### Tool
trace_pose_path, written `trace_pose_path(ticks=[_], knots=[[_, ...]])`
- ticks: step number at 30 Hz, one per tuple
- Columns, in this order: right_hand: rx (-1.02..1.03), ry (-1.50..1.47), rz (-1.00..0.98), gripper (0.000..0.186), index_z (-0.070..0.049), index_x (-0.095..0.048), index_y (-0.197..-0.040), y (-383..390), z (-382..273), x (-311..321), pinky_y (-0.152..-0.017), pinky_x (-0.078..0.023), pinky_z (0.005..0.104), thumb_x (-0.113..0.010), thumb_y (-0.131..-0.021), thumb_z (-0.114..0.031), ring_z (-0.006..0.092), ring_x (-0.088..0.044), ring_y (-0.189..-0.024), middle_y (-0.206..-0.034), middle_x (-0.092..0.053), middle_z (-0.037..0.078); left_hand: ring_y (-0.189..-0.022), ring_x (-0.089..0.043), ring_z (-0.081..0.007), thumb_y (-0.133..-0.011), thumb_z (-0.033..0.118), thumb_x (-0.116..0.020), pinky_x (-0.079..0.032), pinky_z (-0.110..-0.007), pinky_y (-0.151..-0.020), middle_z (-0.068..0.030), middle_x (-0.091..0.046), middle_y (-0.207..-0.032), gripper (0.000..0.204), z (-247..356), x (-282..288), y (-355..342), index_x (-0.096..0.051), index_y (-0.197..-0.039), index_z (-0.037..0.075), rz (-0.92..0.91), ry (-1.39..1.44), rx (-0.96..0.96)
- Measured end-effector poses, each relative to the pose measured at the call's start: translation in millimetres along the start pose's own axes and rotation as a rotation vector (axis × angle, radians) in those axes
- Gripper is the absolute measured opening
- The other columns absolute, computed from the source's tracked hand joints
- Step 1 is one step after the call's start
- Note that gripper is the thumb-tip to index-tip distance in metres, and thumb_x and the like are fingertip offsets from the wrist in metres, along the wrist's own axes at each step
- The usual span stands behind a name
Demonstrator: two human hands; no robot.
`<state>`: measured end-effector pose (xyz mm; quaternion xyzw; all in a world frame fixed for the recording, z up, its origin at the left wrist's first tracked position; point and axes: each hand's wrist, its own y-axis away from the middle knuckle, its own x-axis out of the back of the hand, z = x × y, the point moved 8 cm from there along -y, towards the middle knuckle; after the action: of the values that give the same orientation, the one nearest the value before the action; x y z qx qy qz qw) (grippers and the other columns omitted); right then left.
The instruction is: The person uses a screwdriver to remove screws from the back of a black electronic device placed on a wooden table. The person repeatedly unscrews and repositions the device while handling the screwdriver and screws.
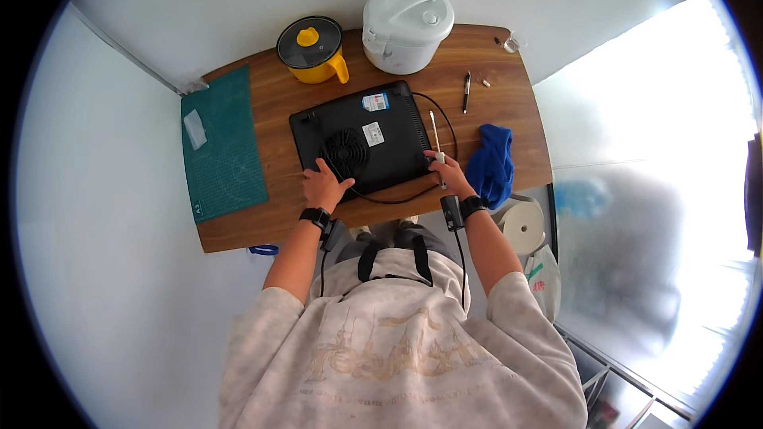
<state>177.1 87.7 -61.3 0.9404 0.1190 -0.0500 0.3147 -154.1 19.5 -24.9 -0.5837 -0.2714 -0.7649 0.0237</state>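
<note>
Pointing away from the person, the screwdriver (436,139) is leaning slightly left along its long axis, its slim metal shaft running toward the table's far edge and its pale handle lying in the right hand (451,175). The fingers of that hand are closing around the handle, clamped on it, just beside the right edge of the appliance (389,155). The left hand (323,186) is resting at the near-left corner of the appliance, thumb and fingers spreading apart. The appliance is lying on the table (274,111), its vented face turning upward and its long axis running left to right, the right end slanting farther away. Its black shell is showing a flat, rounded-cornered rectangle, with a round, ribbed vent (345,151) and two paper labels (374,134). A thin black cord (455,131) is curving around its right side. Brown wood grain is striping the table; at the left, a green mat (226,159) is showing a fine grid. Behind, a yellow pot (316,73) is wearing a dark round lid, beside a smooth white rice cooker (401,40). At the right, a blue cloth (493,163) is lying crumpled and soft near a slender pen (466,93).
</note>
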Motion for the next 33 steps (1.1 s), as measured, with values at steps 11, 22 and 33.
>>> trace_pose_path(ticks=[11,22,33], knots=[[0.017,0.474,0.072,0.025,-0.006,-0.066,-0.109,44,-33,41,-0.057,-0.048,0.0279,-0.066,-0.093,-0.025,0.0133,-0.064,-0.065,-0.083,-0.068,0.007,-0.119,-0.055,-0.0514,-0.091,0.059,-0.061,-0.055,-0.053,-0.087,-0.0378,-0.044,-0.138,0.087,-5,8,11,-0.027,-0.150,0.005,-0.096,-0.061,0.099],[0.426,0.937,0.020,0.029,-0.010,-0.051,-0.111,100,-33,82,-0.072,-0.051,0.0533,-0.061,-0.092,-0.030,0.0454,-0.065,-0.085,-0.085,-0.068,0.023,-0.134,-0.041,-0.0452,-0.086,0.022,-0.074,-0.046,-0.051,-0.104,-0.0248,-0.044,-0.143,0.054,178,7,46,-0.052,-0.135,0.018,0.082,0.057,-0.558],[0.627,0.943,-0.025,0.021,-0.007,-0.061,-0.106,107,-60,90,-0.075,-0.052,0.0517,-0.065,-0.087,-0.016,0.0419,-0.065,-0.089,-0.090,-0.069,0.021,-0.125,-0.046,-0.0373,-0.075,-0.012,-0.067,-0.052,-0.043,-0.099,-0.0143,-0.041,-0.139,0.062,236,-13,40,-0.060,-0.128,0.020,0.045,-0.092,-0.604]])
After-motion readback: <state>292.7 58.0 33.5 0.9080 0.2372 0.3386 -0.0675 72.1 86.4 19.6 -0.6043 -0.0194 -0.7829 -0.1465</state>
